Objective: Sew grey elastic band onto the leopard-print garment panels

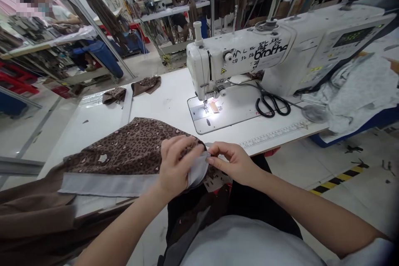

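A brown leopard-print fabric piece (124, 145) lies across the table's front edge, with a pale grey strip (106, 183) along its near side. My left hand (177, 162) is closed on the right end of this fabric, its fingers slightly blurred. Close beside it, my right hand (232, 162) pinches the edge of the same fabric between thumb and forefinger. The grey strip bends round between both hands. Behind them stands a white sewing machine (237, 62), its lit needle area (206, 108) apart from the fabric.
Black scissors (271, 102) lie on the machine bed at right. A ruler scale (274, 133) runs along the front edge. Two small leopard-print pieces (146, 86) rest at the back left. White cloth (364, 91) is heaped at right. People work at machines behind.
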### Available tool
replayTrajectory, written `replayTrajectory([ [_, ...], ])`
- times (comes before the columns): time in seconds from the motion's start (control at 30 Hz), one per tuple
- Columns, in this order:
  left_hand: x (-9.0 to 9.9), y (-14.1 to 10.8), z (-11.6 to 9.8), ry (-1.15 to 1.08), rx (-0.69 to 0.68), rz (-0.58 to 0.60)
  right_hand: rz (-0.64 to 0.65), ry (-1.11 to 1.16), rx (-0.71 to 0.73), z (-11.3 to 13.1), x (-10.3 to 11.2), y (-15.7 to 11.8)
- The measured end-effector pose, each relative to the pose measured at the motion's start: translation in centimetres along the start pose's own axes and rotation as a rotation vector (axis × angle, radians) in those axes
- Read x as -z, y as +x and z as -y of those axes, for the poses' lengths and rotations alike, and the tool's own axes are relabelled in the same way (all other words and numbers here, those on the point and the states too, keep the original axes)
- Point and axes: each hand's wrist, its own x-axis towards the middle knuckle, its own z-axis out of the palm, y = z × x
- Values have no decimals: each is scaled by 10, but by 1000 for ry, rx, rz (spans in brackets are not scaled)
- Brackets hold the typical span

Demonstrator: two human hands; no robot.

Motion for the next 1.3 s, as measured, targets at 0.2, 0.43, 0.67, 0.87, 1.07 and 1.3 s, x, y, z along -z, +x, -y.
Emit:
replayTrajectory([
  [0.2,0,18,-18,-386,346,216,-178,-3,60,4,5,-6],
  [0.43,-15,10,-50,-1283,768,318,236,494,-8,-1,23,1],
  [0.67,-18,11,-46,-821,668,263,51,258,-179,-14,22,-8],
  [0.87,-22,18,-41,-85,314,21,-124,-66,-70,9,-8,-33],
  [1.07,-24,5,-49,-867,814,250,-337,-18,-22,-10,-15,-29],
  [1.3,11,-29,-37,-1476,1119,234,-206,-441,341,-46,-14,-65],
])
